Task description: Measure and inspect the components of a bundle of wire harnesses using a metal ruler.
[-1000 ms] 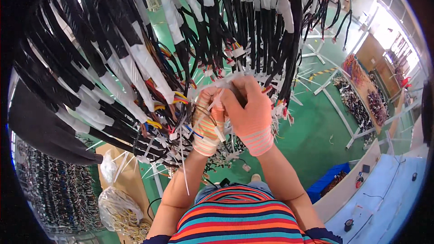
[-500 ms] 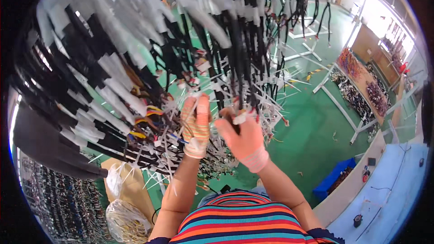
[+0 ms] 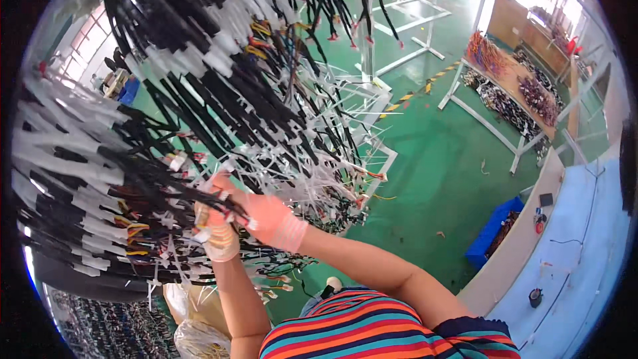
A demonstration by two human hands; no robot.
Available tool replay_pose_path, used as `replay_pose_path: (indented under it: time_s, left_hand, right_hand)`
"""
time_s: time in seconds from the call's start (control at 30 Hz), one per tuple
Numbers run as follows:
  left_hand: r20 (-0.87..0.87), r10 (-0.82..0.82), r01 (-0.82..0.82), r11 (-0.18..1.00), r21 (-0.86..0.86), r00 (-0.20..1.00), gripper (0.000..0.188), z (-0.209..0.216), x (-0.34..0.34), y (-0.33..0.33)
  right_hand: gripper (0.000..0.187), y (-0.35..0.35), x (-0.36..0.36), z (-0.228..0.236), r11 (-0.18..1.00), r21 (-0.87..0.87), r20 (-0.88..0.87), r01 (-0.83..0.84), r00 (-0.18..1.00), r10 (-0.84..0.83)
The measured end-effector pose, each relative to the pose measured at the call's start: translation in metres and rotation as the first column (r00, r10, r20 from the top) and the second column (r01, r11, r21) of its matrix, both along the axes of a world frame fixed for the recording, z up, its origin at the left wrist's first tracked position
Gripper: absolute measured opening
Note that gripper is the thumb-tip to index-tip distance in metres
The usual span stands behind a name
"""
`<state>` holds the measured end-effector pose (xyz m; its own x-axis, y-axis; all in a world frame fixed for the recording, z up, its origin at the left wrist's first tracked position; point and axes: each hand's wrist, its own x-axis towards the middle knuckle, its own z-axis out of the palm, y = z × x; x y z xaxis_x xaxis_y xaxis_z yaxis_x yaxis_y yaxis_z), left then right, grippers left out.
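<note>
**Right hand [image 3: 269, 221] swings leftward to meet left hand [image 3: 219, 239] at a run of black-sleeved cables [image 3: 189, 191]**

Your two gloved hands come together at the left of the hanging wire harnesses [image 3: 219, 60]; half a second ago they stood apart, the right with thumb and fingers spread. Now the black-sleeved cables slope down from the left across both gloves, a small white connector [image 3: 250, 224] at their lower end lying against your right hand. Your right fingers bend about the cables, though blur and overlap leave it impossible to tell how far they have closed. Your left hand, in its striped glove, sits just below, fingertips masked by wiring; whether it grips anything cannot be told. With both hands at one spot, your work appears to centre on this single set of cable ends. Pale cable ties [image 3: 292, 183] bristle from the harnesses beyond your hands, and yellow wires [image 3: 138, 229] show to the left. Off to your right, a blue bin [image 3: 480, 252] stands beside a light-blue worktable [image 3: 565, 272].
</note>
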<state>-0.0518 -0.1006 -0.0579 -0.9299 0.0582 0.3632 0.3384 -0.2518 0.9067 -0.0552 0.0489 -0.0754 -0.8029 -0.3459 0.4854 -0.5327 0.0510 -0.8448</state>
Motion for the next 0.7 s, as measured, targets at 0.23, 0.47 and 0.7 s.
replay_pose_path:
  time_s: [0.23,0.47,0.7]
  left_hand:
    - [-0.331,0.702,-0.72,0.369,-0.588,0.63,0.044,0.001,-0.037,0.025]
    - [-0.435,0.636,-0.769,0.488,-0.414,0.638,0.062,-0.046,0.008,0.089]
    - [-0.142,-0.317,0.347,0.828,0.441,0.938,0.059,-0.077,-0.156,0.015]
  right_hand:
    - [0.04,0.008,-0.001,-0.004,0.983,0.184,0.175,-0.005,0.984,-0.027]
    - [0.037,0.19,-0.006,0.027,0.951,0.056,0.281,0.303,0.91,-0.306]
    - [0.048,0.102,-0.016,-0.002,0.818,0.475,0.214,-0.324,0.944,0.25]
